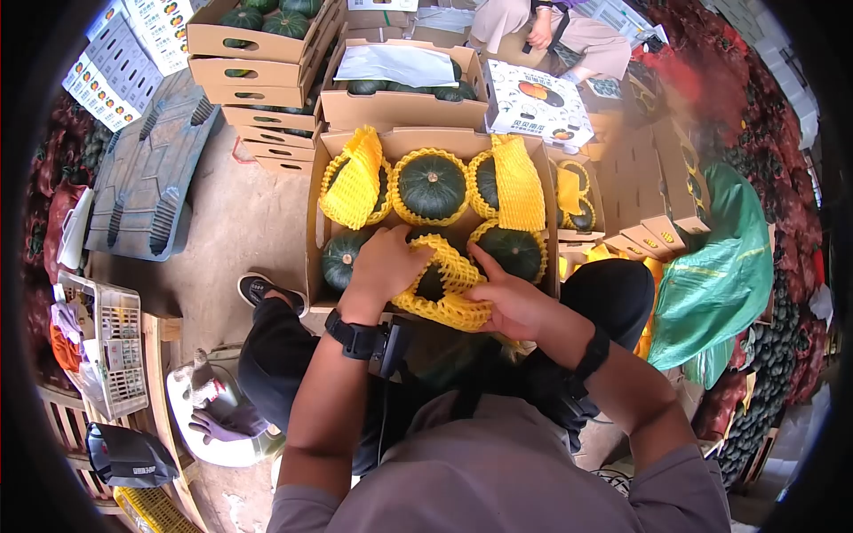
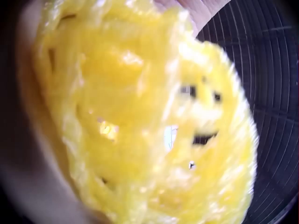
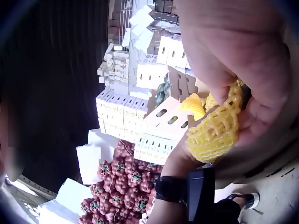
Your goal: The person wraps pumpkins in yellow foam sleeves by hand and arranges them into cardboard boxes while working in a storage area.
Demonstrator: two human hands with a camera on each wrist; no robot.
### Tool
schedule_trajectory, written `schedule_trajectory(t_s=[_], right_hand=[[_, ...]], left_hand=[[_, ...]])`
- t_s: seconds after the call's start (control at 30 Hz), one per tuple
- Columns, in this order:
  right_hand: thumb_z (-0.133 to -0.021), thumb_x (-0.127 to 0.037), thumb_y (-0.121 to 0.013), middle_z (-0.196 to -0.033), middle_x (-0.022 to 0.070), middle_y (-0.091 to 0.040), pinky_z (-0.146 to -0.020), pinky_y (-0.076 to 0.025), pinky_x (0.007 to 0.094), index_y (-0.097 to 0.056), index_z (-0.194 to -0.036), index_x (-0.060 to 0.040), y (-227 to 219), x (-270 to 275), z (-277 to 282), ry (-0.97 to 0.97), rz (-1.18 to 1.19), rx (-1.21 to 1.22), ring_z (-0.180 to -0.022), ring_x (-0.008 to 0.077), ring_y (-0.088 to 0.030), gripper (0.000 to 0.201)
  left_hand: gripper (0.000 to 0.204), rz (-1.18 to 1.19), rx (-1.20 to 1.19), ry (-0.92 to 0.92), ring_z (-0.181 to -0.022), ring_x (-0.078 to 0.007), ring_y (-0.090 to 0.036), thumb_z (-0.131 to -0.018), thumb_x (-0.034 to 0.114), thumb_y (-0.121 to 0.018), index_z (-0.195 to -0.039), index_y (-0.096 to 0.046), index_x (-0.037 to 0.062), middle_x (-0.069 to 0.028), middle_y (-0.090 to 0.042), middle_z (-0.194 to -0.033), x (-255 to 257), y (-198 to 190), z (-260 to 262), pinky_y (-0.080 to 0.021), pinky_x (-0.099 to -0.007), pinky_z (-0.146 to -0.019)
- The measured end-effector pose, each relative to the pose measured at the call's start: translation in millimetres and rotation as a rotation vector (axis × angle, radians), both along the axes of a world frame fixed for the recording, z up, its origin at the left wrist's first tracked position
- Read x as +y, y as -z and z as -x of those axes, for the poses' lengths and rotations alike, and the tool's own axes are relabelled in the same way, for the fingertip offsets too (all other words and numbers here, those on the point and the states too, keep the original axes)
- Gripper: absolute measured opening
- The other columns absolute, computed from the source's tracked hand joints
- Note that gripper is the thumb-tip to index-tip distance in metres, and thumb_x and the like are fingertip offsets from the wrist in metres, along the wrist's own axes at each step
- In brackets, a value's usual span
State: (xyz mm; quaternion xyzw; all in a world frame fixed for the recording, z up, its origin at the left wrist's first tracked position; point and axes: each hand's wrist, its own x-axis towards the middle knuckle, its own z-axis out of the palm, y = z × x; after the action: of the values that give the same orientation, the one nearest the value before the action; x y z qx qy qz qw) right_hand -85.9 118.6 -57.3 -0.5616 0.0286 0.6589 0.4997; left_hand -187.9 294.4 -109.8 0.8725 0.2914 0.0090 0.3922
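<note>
In the head view, a yellow foam net sleeve (image 1: 444, 313) is stretched between both hands at the near middle of an open cardboard box (image 1: 313, 253). My left hand (image 1: 388, 269) grips its left edge, fingertips hidden behind the mesh. On its other side my right hand (image 1: 515, 305) pinches the rim between thumb and fingers; the right wrist view shows this netting (image 3: 212, 135) at that hand. Dark green pumpkins fill the box: a netted one (image 1: 433, 186) at back middle, a bare-looking one (image 1: 345, 258) at front left, another netted (image 1: 511, 252) at front right.
Stacked pumpkin boxes (image 1: 253, 71) rise at the back left. A white printed carton (image 1: 538, 105) lies behind, near a seated person (image 1: 569, 40). Green sheeting (image 1: 724, 275) hangs over goods at right. At left are a blue pallet (image 1: 151, 164) and a white crate (image 1: 120, 351).
</note>
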Motion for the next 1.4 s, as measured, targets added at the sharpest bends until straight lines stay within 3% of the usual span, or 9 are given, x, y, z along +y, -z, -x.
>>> schedule_trajectory(t_s=[0.33,0.43,0.53,0.8,1.07,1.17,1.23,1.3,1.4], right_hand=[[-0.091,-0.012,-0.044,-0.13,0.0115,-0.048,-0.088,-0.046,0.0302,-0.013,-0.15,-0.0216,-6,-7,21,-0.037,-0.074,-0.253,-0.115,0.0193,-0.052,0.067],[-0.092,-0.009,-0.045,-0.138,0.0187,-0.039,-0.105,-0.029,0.0317,-0.02,-0.148,-0.0105,4,-15,35,-0.126,-0.404,-0.924,-0.129,0.0264,-0.038,0.061],[-0.092,-0.008,-0.046,-0.132,0.0197,-0.045,-0.101,-0.034,0.0317,-0.033,-0.143,-0.0087,-22,-7,34,-0.122,-0.465,-1.318,-0.124,0.0293,-0.044,0.053],[-0.097,-0.018,-0.047,-0.095,0.0099,-0.067,-0.081,-0.047,0.0295,-0.06,-0.11,0.0038,-12,8,-2,0.165,-0.395,-1.132,-0.084,0.0184,-0.062,0.029],[-0.1,-0.036,-0.038,-0.107,0.0101,-0.061,-0.087,-0.046,0.0306,-0.06,-0.106,0.0012,-27,23,16,0.443,-0.369,0.107,-0.098,0.0178,-0.059,0.044],[-0.1,-0.037,-0.032,-0.097,0.011,-0.061,-0.088,-0.045,0.0345,-0.06,-0.097,0.0011,-26,8,22,0.435,-0.816,-0.451,-0.093,0.0213,-0.059,0.047],[-0.098,-0.033,-0.041,-0.101,0.012,-0.057,-0.089,-0.044,0.0364,-0.057,-0.094,0.0008,-6,0,3,0.327,-1.095,-0.927,-0.097,0.0238,-0.057,0.037],[-0.092,-0.019,-0.057,-0.116,0.0112,-0.051,-0.093,-0.042,0.0339,-0.054,-0.109,-0.0007,-20,16,19,0.394,-0.607,-0.978,-0.108,0.0221,-0.053,0.025],[-0.087,-0.01,-0.064,-0.132,0.0103,-0.043,-0.1,-0.036,0.0293,-0.039,-0.135,-0.0023,-22,16,25,0.201,-0.552,-0.665,-0.119,0.0174,-0.044,0.055]], left_hand=[[0.056,0.738,-0.481,-0.079,-0.107,-0.0224,-0.058,-0.082,0.01,-0.055,-0.135,-0.04,0.0045,-0.0143,-0.057,-0.12,-15,-11,17,-0.044,-0.0302,-0.093],[0.056,0.854,-0.685,-0.026,-0.111,-0.0157,-0.053,-0.083,0.0,-0.048,-0.138,-0.037,0.0049,-0.0097,-0.052,-0.126,-18,-28,30,-0.04,-0.0273,-0.097],[0.056,1.111,-0.769,-0.028,-0.117,-0.0169,-0.05,-0.087,0.01,-0.046,-0.141,-0.034,0.0043,-0.011,-0.049,-0.132,-23,-40,33,-0.039,-0.0286,-0.1],[0.047,1.233,-0.74,-0.093,-0.116,-0.018,-0.052,-0.095,0.022,-0.044,-0.134,-0.042,-0.0035,-0.0124,-0.054,-0.127,-24,-42,36,-0.038,-0.0288,-0.101],[0.062,1.287,-0.872,-0.177,-0.115,-0.0187,-0.051,-0.097,0.048,-0.035,-0.14,-0.036,0.0026,-0.0132,-0.051,-0.128,-27,-43,32,-0.038,-0.0308,-0.1],[0.067,0.978,-0.621,-0.152,-0.118,-0.0187,-0.047,-0.097,0.055,-0.03,-0.143,-0.032,0.0063,-0.0113,-0.047,-0.13,-26,-40,38,-0.036,-0.0315,-0.102],[0.059,1.219,-0.638,-0.006,-0.118,-0.0188,-0.046,-0.1,0.047,-0.032,-0.143,-0.03,0.0073,-0.0108,-0.048,-0.128,-27,-45,40,-0.035,-0.0306,-0.102],[0.053,0.834,-0.784,-0.106,-0.116,-0.0173,-0.047,-0.099,0.036,-0.043,-0.143,-0.031,0.0075,-0.0102,-0.05,-0.126,-34,-62,39,-0.036,-0.0297,-0.1],[0.048,1.036,-0.865,-0.328,-0.112,-0.0146,-0.049,-0.097,0.028,-0.052,-0.138,-0.039,0.0053,-0.0087,-0.054,-0.121,-36,-65,39,-0.038,-0.028,-0.098]])
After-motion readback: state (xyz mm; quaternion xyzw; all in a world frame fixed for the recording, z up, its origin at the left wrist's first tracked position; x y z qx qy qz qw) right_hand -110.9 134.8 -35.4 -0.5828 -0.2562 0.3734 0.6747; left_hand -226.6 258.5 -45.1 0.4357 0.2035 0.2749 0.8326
